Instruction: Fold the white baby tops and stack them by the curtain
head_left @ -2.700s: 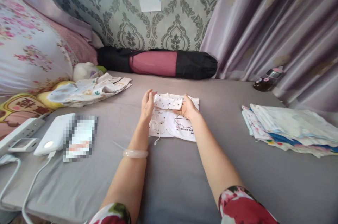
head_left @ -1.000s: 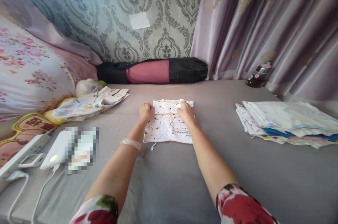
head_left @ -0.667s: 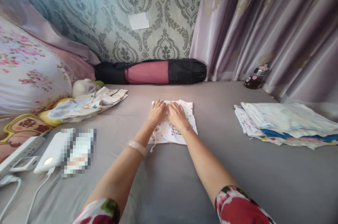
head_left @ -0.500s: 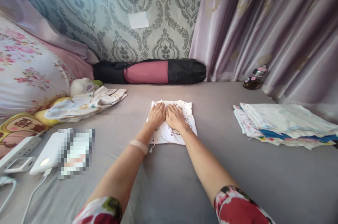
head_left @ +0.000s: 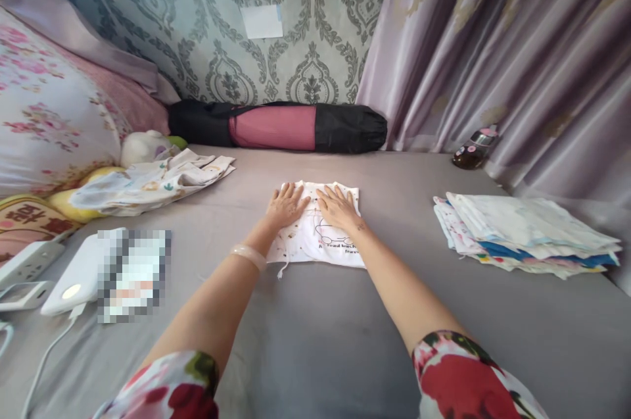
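A small white printed garment (head_left: 315, 249), folded into a rough rectangle, lies flat on the grey bed sheet (head_left: 315, 340). Dark lettering and a line drawing show on its right half, and a thin white string hangs from its lower left. My left hand (head_left: 287, 206) rests palm down on its upper left part, fingers spread. On the upper right part lies my right hand (head_left: 339, 210), also flat with fingers apart. The hands are separated by a strip of cloth. Whatever is under the palms is hidden.
At right is a stack of folded clothes (head_left: 532, 231), with a bottle (head_left: 474, 148) behind it. A rolled mat in a black bag (head_left: 276, 127) lies along the wall. Left are a crumpled printed garment (head_left: 162, 182), a white power bank (head_left: 83, 274) and a power strip (head_left: 29, 261).
My hands have slid apart, the left one leftward and the right one rightward, uncovering more of the garment's middle and its print. The camera view has shifted slightly.
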`<state>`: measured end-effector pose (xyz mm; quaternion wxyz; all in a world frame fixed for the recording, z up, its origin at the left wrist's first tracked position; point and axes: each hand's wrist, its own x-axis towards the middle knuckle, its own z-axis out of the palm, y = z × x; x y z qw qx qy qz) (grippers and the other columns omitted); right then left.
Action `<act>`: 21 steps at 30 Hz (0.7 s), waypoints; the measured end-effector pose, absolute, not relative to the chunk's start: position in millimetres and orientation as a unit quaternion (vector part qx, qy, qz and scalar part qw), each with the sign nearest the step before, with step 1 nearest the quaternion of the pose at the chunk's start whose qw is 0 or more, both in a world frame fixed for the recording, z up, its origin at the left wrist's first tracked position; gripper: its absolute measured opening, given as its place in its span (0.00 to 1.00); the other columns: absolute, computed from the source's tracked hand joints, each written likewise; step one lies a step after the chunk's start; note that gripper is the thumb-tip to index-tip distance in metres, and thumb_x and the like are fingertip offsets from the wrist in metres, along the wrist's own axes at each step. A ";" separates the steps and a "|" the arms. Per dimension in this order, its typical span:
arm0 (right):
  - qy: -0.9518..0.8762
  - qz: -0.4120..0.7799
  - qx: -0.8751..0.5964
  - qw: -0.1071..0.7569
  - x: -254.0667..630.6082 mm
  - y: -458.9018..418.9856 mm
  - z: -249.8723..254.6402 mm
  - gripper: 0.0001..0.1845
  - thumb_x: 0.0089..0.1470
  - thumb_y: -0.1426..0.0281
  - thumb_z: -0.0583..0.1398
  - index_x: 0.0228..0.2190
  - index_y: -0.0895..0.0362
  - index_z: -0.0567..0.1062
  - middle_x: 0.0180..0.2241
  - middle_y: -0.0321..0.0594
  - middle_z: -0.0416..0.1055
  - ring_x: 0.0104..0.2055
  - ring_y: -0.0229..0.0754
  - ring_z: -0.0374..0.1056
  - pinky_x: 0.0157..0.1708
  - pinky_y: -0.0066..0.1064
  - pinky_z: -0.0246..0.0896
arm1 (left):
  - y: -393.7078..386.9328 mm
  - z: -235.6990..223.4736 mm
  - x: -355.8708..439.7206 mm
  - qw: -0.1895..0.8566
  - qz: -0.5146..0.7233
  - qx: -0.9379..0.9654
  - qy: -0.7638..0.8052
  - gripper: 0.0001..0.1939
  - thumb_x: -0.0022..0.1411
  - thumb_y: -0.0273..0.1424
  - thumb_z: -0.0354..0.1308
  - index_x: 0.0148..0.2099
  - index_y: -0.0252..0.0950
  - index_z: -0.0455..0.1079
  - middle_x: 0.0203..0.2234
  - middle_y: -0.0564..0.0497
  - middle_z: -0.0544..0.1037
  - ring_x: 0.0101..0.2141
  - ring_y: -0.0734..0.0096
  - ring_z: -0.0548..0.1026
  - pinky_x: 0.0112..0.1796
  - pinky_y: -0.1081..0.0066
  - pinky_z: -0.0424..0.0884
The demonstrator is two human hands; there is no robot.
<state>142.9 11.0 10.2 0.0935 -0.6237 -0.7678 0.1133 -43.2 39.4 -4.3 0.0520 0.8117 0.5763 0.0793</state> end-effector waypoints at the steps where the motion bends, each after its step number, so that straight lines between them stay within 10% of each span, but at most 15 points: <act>1: -0.774 0.110 -0.616 0.095 146.6 10.3 9.3 0.28 0.67 0.60 0.40 0.65 0.46 0.57 0.69 0.35 0.47 0.71 0.52 0.37 0.65 0.58 0.29 | 40.4 -5.1 -47.0 0.057 0.077 0.816 0.570 0.32 0.70 0.48 0.36 0.70 0.39 0.51 0.68 0.42 0.53 0.68 0.54 0.48 0.63 0.51 0.46; 21: -0.816 -0.004 -0.555 0.162 149.5 -5.0 9.7 0.28 0.67 0.63 0.42 0.65 0.52 0.57 0.69 0.38 0.46 0.71 0.44 0.35 0.67 0.48 0.24 | 18.6 6.8 -25.9 0.018 0.099 0.847 0.523 0.28 0.72 0.40 0.35 0.69 0.37 0.53 0.68 0.43 0.55 0.68 0.58 0.49 0.65 0.52 0.41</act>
